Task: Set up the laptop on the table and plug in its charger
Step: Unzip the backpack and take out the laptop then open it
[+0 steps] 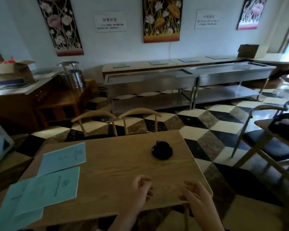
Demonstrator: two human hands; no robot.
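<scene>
No laptop or charger shows in the head view. A light wooden table [117, 165] fills the lower middle. My left hand [141, 189] hovers over its near part with fingers loosely curled and nothing in them. My right hand [196, 196] lies at the table's front right edge, fingers also loosely curled, with nothing seen in its grasp. A thin wooden bar [186, 217] runs down below the edge just under that hand.
Three pale blue sheets [52, 189] lie on the table's left side. A small black round object [162, 150] stands at the far right. Two wooden chair backs [117, 116] sit behind the table, another chair [264, 124] to the right, and steel counters [187, 77] along the wall.
</scene>
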